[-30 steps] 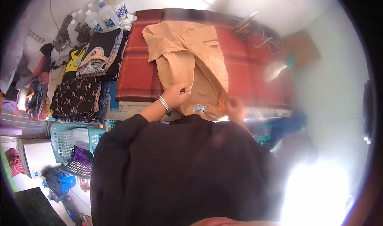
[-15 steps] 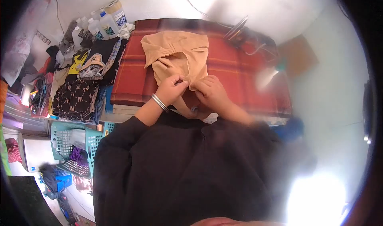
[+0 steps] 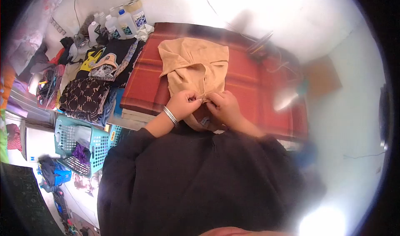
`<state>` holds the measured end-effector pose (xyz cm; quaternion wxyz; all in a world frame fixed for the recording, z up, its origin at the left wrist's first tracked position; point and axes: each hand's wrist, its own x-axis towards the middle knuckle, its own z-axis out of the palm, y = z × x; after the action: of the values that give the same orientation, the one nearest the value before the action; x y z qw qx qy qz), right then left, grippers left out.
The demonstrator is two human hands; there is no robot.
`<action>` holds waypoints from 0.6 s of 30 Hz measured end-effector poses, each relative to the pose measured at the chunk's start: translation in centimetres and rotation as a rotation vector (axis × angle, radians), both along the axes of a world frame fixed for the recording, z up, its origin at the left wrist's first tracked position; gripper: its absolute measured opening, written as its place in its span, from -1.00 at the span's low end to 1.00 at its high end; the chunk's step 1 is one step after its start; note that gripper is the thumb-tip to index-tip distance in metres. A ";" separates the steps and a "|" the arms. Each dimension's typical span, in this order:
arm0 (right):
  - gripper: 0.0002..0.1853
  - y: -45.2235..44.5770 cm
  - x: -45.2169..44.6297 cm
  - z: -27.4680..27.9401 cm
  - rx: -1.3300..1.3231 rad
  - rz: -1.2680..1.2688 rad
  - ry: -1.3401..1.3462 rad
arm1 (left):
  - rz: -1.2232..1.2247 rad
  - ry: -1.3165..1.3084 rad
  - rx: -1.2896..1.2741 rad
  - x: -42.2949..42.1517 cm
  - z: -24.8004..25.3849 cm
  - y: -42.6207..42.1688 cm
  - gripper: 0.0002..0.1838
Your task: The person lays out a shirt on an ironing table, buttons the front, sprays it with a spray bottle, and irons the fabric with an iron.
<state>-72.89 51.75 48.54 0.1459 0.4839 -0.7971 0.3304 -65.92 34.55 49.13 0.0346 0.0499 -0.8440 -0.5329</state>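
Note:
Tan pants lie rumpled on a red plaid cloth over the table. The waistband curves toward my body, with a small pale label inside it. My left hand, silver bangles at the wrist, pinches the fabric at the front opening of the waistband. Right beside it, my right hand is closed on the same spot, the fingertips of both hands almost touching. Any button or fastener between the fingers is too small to make out.
Folded clothes are stacked left of the plaid cloth, with plastic bottles behind them. At the back right stands a blurred iron-like object with a cord. A teal basket sits below the table's left side.
The view has shifted, so the table appears slightly lower and to the right. Both hands stay at the waistband, now closer together. The fabric fold above them lies flatter.

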 end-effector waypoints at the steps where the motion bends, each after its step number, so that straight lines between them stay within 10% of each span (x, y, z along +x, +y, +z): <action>1: -0.82 0.0 -0.2 -0.3 -0.006 0.004 -0.004 | -0.001 -0.008 0.004 -0.5 -0.6 -0.2 -0.78; 18: -0.83 -0.1 -1.6 -1.4 0.016 0.027 0.174 | 0.006 -0.173 0.066 -1.9 -2.8 -0.2 -0.73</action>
<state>-74.49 51.69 47.15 0.2061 0.5224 -0.7776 0.2826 -67.83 34.37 46.37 -0.0383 0.0994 -0.8257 -0.5540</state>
